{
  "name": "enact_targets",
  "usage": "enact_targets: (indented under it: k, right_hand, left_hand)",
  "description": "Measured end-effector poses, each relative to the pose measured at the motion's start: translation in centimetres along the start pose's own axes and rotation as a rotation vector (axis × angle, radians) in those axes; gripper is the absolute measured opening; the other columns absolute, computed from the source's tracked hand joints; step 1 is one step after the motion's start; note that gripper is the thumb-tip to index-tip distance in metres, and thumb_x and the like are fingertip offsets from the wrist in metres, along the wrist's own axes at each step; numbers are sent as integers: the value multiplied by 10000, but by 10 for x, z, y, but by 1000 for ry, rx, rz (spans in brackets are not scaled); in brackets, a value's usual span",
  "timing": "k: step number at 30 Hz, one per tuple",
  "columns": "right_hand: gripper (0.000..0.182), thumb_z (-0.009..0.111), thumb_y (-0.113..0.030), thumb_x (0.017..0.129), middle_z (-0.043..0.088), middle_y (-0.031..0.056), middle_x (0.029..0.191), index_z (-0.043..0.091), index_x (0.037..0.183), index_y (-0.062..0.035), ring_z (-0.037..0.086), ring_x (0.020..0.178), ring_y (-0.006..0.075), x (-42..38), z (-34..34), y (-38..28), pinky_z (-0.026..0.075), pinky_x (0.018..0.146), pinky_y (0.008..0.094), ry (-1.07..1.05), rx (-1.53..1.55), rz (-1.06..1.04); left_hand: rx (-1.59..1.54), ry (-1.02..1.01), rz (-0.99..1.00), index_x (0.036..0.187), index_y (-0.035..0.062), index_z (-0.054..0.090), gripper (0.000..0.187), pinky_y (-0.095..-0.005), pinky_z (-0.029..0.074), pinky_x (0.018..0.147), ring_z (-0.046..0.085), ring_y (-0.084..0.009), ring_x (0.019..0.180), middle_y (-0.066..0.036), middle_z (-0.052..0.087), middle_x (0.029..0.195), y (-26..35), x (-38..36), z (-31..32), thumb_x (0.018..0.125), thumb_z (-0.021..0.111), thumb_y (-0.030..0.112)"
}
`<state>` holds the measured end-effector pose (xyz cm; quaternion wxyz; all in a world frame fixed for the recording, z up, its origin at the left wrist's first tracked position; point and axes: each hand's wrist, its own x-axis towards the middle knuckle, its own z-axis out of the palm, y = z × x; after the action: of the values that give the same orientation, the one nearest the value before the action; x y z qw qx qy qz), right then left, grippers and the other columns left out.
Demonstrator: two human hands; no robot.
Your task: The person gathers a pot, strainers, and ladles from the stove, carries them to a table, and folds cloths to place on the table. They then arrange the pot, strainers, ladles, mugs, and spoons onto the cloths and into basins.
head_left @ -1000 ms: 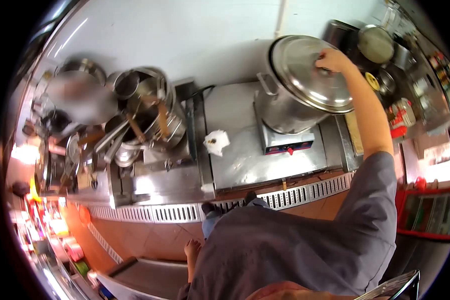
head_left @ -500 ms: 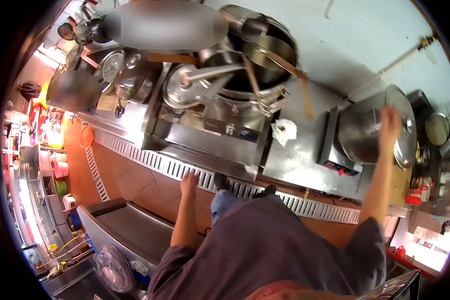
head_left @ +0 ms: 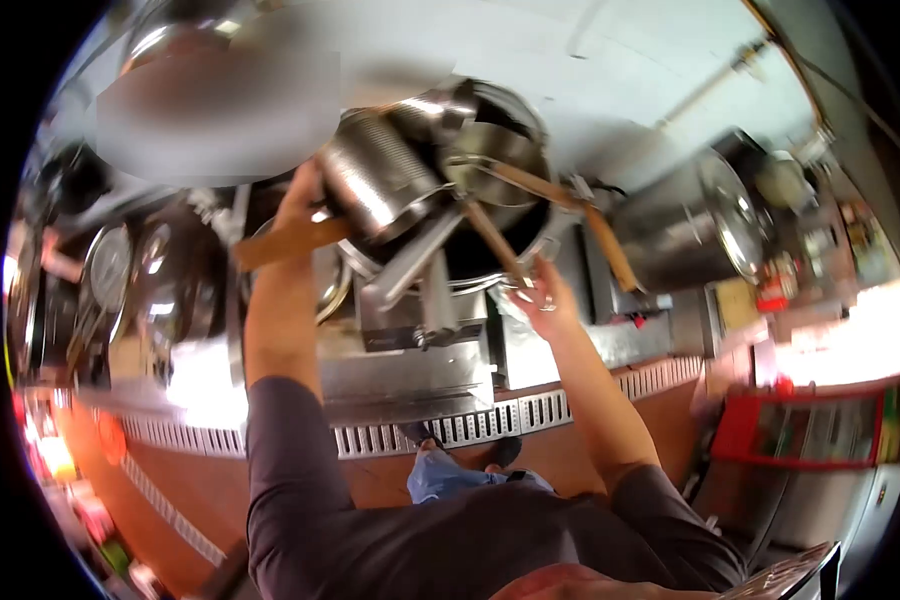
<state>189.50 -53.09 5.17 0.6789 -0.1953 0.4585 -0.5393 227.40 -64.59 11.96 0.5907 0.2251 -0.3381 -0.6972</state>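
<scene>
Wooden-handled ladles (head_left: 500,235) are crossing over the big pot (head_left: 490,190), crowding its opening; steel pan (head_left: 380,180) is tilting over the left rim. Lidded stockpot (head_left: 690,225) is blocking the right side. Open counter (head_left: 540,350) is lying just below the right hand (head_left: 542,300). Left hand (head_left: 300,195) is wedging between pan and pots (head_left: 140,280) further left

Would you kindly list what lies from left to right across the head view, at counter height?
Round pan lids → left hand on a wooden handle → ribbed steel pot → right hand → big lidded stockpot → red shelf.
</scene>
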Motion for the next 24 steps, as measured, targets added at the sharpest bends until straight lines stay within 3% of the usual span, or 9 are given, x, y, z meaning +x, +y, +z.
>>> enact_targets:
  k: [2, 5, 13, 14, 15, 18, 19, 21, 24]
  right_hand:
    - [422, 656, -368, 854, 601, 60, 943, 586, 1187, -118, 625, 851, 199, 2, 1, -2, 529, 770, 408, 22, -25, 13]
    - [237, 644, -254, 830, 568, 57, 830, 559, 906, -46, 577, 715, 164, -10, 20, -8, 473, 593, 329, 67, 38, -79]
    - [306, 586, -294, 834, 542, 30, 842, 591, 1014, -46, 527, 735, 124, -88, -24, -44, 421, 619, 250, 140, -127, -203]
    - [307, 589, -298, 827, 541, 28, 834, 590, 1003, -46, 522, 739, 122, -105, -37, -49, 419, 629, 248, 142, -172, -240]
    - [320, 601, -311, 814, 543, 23, 829, 589, 991, -45, 526, 758, 120, -124, -49, -56, 419, 641, 241, 144, -141, -192]
    - [470, 642, -287, 770, 549, 56, 825, 579, 1128, 10, 515, 726, 152, -176, -100, -68, 429, 661, 294, 219, -140, -262]
    - [510, 633, -284, 773, 559, 57, 849, 558, 1182, 11, 521, 748, 156, -179, -155, -53, 437, 675, 295, 132, -577, -471]
    - [541, 595, -261, 788, 581, 46, 917, 532, 1262, -9, 515, 795, 154, -201, -181, -59, 439, 701, 285, 303, -15, -132]
    - [444, 580, -246, 791, 585, 16, 868, 567, 1186, -45, 526, 730, 108, -258, -264, -77, 439, 629, 244, 275, 46, -248]
  left_hand:
    - [66, -25, 32, 1268, 35, 519, 545, -392, 463, 910, 579, -225, 1025, -105, 603, 1121, -2, 3, 5, 829, 665, 324]
    - [219, -15, 77, 1284, 22, 498, 582, -382, 442, 938, 563, -223, 1050, -106, 587, 1147, -9, -8, 13, 790, 695, 257]
    - [849, -3, 286, 1328, -10, 442, 731, -358, 385, 1012, 520, -218, 1118, -111, 546, 1217, -21, -132, 48, 685, 776, 79]
    - [949, 27, 207, 1346, -27, 396, 825, -333, 330, 1043, 473, -193, 1163, -88, 507, 1265, -20, -154, 82, 594, 734, -44]
    - [944, 94, 302, 1288, 4, 454, 738, -322, 410, 954, 522, -181, 1074, -80, 543, 1184, -31, -174, 153, 600, 715, -62]
    - [997, -49, 314, 1292, -3, 470, 663, -323, 412, 953, 531, -183, 1072, -92, 557, 1189, -54, -214, 236, 671, 702, 14]
    - [1014, -41, 296, 1285, -7, 479, 635, -319, 413, 952, 535, -182, 1070, -94, 565, 1183, -63, -223, 248, 690, 696, 38]
    - [1028, 8, 240, 1271, -14, 497, 582, -311, 414, 949, 543, -180, 1066, -97, 580, 1170, -86, -221, 261, 730, 684, 85]
    - [912, 120, 87, 1251, -26, 525, 516, -300, 417, 945, 555, -177, 1060, -101, 603, 1152, -141, -196, 258, 789, 667, 155]
